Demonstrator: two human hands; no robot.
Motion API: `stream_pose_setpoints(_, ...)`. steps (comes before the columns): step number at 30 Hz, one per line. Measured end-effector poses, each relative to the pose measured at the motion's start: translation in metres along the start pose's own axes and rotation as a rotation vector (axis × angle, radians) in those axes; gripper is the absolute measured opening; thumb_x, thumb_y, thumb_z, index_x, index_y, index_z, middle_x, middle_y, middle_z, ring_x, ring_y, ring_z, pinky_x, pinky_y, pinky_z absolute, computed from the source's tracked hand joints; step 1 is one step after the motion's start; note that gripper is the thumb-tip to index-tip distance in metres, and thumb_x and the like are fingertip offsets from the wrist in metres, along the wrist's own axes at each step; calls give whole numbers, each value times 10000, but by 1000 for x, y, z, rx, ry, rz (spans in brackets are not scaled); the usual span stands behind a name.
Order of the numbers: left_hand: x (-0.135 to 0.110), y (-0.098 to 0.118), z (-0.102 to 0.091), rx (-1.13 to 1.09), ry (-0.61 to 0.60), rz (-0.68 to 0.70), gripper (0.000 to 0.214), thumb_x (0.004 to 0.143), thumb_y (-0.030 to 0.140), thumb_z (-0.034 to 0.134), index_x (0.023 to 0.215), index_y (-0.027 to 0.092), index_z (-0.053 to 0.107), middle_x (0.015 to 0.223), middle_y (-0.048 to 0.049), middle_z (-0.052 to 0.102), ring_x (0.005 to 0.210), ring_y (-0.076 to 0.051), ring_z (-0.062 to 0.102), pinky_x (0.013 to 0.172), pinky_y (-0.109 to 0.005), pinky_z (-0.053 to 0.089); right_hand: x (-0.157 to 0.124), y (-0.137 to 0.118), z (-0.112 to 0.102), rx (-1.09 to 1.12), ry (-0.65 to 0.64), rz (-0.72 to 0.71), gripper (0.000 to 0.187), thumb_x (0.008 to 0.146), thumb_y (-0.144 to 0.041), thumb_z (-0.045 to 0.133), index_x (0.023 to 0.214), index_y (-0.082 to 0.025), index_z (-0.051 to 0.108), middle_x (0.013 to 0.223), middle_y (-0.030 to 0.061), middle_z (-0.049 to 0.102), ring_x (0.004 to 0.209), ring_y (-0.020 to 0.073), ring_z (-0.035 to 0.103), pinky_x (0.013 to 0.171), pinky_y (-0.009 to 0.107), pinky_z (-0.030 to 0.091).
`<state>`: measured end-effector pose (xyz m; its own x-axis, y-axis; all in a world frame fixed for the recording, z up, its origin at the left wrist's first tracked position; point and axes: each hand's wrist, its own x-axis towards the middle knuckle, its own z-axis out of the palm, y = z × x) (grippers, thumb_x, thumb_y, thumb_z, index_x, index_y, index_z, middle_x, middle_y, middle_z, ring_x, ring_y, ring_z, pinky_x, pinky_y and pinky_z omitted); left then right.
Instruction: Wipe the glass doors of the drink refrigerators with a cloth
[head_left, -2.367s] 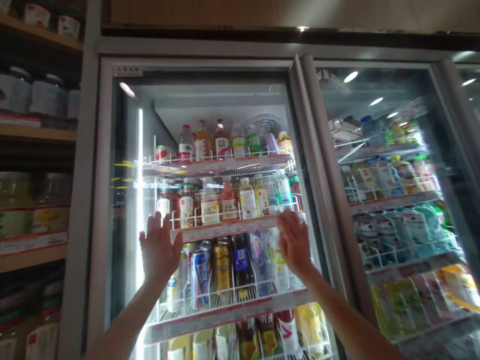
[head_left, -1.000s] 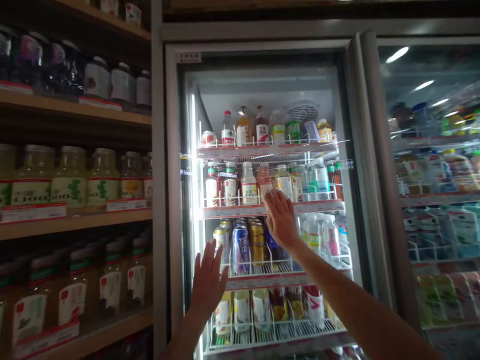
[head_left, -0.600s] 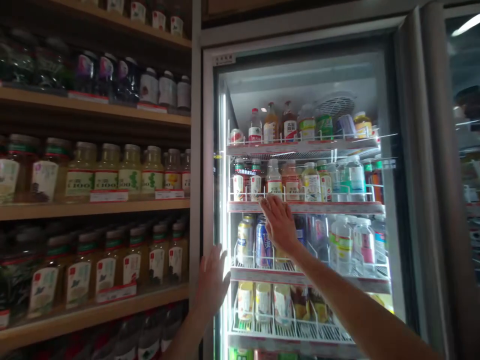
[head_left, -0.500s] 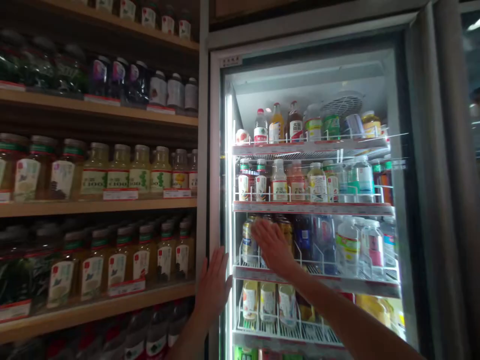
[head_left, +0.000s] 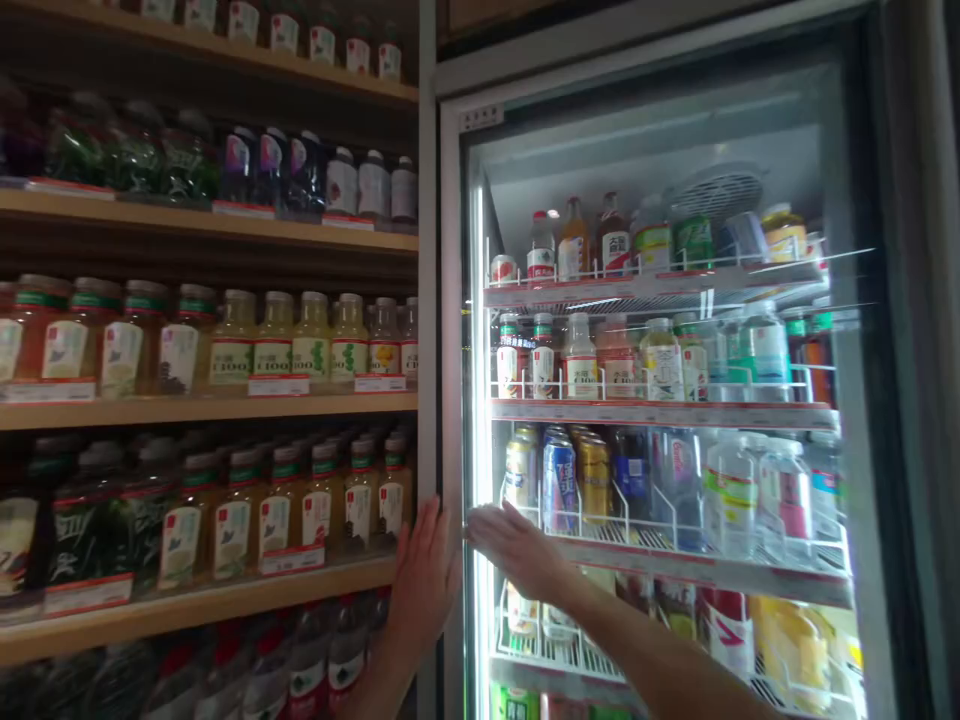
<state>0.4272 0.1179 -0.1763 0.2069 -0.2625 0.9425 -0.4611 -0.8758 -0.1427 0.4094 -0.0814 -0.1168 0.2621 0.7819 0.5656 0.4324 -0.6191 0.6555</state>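
A lit drinks fridge (head_left: 780, 590) with a glass front stands before me. My left hand (head_left: 424, 580) is open, its fingers stretched upward against or close to the grey upright frame (head_left: 452, 400) at the fridge's left side. To its right, my right hand (head_left: 521, 555) is held flat with fingers extended, pointing left at the fridge's left edge. Whether its fingertips touch that edge I cannot tell. Neither hand holds anything. Behind and above the right hand, a blue can (head_left: 559, 480) and a gold can (head_left: 595, 475) stand on a wire shelf.
Wooden shelves (head_left: 225, 412) with rows of bottled drinks fill the left side. One row holds amber bottles (head_left: 285, 510) with green neck bands. More bottles, such as a red-capped one (head_left: 540, 250), line the fridge's upper shelves.
My right hand has moved left and down, from before the cans to the fridge's left edge. My left hand stays by the upright frame. The view has shifted slightly left.
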Motion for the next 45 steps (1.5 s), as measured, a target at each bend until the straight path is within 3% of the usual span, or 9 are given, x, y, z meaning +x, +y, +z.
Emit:
stream_pose_setpoints(2,2,-2,-1,5,17,-4,555,899,272,366,1431,177,241,1446,-148,378,1343,-254,348,1059,-475,342,-2,9,-8,-24,25,57,562,855,-168,433,1410,-199,347,1421,41,451,1362,183,304,1162,408,131)
stream_pose_setpoints(6,13,12,3,-38,19,-28,573,903,259,365,1445,186,195,1465,-143,347,1369,-251,299,1074,-483,321,-6,47,-37,-124,130,397,633,816,-151,454,1430,-206,311,1485,62,347,1397,235,233,1156,486,46)
stream_pose_setpoints(12,29,55,15,-126,19,61,588,905,258,391,1450,196,178,1470,-141,338,1381,-251,270,1078,-481,316,-76,50,-49,-194,38,171,647,805,-113,429,1429,-232,308,1468,9,382,1406,172,207,1171,423,4)
stream_pose_setpoints(18,60,100,21,-214,77,81,594,906,243,406,1450,178,178,1497,-141,281,1402,-255,208,1088,-484,306,-96,81,-77,-322,167,577,653,830,-144,409,1455,-233,242,1494,62,328,1408,223,206,1144,480,97)
stream_pose_setpoints(23,70,135,23,-266,102,148,620,888,231,436,1451,160,185,1486,-133,308,1404,-249,201,1104,-459,290,-136,64,-76,-288,10,308,654,821,-147,435,1446,-240,266,1470,20,378,1405,204,212,1165,454,43)
stream_pose_setpoints(29,87,162,26,-284,159,154,621,889,218,431,1451,141,179,1477,-147,320,1409,-261,182,1106,-479,264,-132,106,-106,-413,200,687,581,867,-155,398,1434,-231,297,1489,77,336,1404,226,219,1129,483,142)
stream_pose_setpoints(35,89,177,33,-252,155,187,637,883,218,439,1456,141,171,1474,-140,329,1411,-240,181,1137,-449,194,-184,80,-100,-372,25,412,620,836,-121,403,1435,-239,295,1453,29,405,1404,204,218,1156,445,99)
stream_pose_setpoints(41,107,210,35,-273,196,198,644,893,248,420,1463,149,137,1485,-129,312,1413,-241,174,1140,-460,177,-188,124,-125,-475,249,768,571,873,-154,387,1433,-222,299,1476,96,355,1403,237,225,1108,480,215)
stream_pose_setpoints(45,111,228,40,-267,195,207,664,883,234,444,1463,134,135,1473,-139,333,1414,-246,165,1145,-456,159,-227,115,-122,-462,186,645,613,864,-129,384,1453,-234,249,1484,82,343,1399,241,239,1116,470,224)
